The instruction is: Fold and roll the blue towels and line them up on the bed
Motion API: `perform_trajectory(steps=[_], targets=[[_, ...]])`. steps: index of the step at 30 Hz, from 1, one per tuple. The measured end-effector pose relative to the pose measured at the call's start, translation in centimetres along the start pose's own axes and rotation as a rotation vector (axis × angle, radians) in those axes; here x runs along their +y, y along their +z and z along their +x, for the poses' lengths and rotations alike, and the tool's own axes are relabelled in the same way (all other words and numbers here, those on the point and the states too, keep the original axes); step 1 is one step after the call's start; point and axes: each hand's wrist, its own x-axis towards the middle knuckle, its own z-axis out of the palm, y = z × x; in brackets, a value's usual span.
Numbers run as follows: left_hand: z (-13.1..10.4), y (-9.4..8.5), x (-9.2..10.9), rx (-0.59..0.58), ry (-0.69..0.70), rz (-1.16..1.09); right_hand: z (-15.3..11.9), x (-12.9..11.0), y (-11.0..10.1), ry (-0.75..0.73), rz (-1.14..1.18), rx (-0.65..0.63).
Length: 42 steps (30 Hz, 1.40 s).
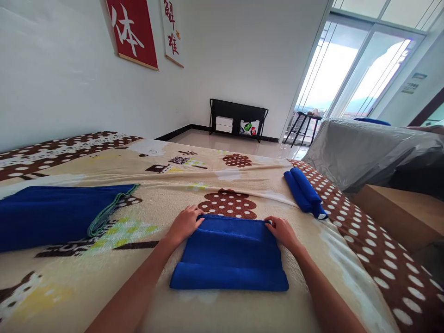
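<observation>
White walls (222, 51) and a sliding glass door (328, 64) stand beyond a beige blanket (166, 194) with a brown, white-dotted border. On it, directly in front of the person, lies a folded blue cloth (236, 247), roughly rectangular, its near edge a thick fold. Both forearms reach forward from the bottom of the view, one along each side of the cloth. The left hand (186, 224), palm down and wrist slightly bent, has thumb and fingers closed on the far left corner. The right hand (282, 231) mirrors it, fingers curled inward and pinching the far right corner.

Beyond the far edge, a printed brown flower shows on the blanket. To the left, well apart from the left hand, a larger blue cloth with green edging (62, 215) runs out of view; patterned blanket lies between. Ahead and right of the right hand, a rolled blue cloth (301, 192) rests partly on the dotted border, slanting, beside a cardboard box (398, 212) farther right.

A small white label (322, 216) sits at the roll's near end, too small to read. A red scroll (133, 34) bears 体 in white; a white scroll (172, 32) reads 解难 in red, with smaller orange marks that are illegible.
</observation>
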Motion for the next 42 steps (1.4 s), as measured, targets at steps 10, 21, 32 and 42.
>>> perform_trajectory(steps=[10, 21, 32, 42], targets=[[-0.2, 0.5, -0.6, 0.009, 0.055, 0.041, 0.0, 1.6, 1.8, -0.008, 0.023, 0.087], [1.3, 0.7, -0.5, 0.109, 0.067, 0.170, 0.2, 1.2, 1.8, 0.007, 0.006, 0.223], [-1.4, 1.2, 4.7, -0.119, 0.383, 0.056, -3.0, -4.8, 0.5, -0.440, -0.033, 0.089], [-2.7, 0.9, -1.6, 0.001, 0.055, 0.122, -4.5, 1.1, 1.6, -0.174, -0.094, 0.161]])
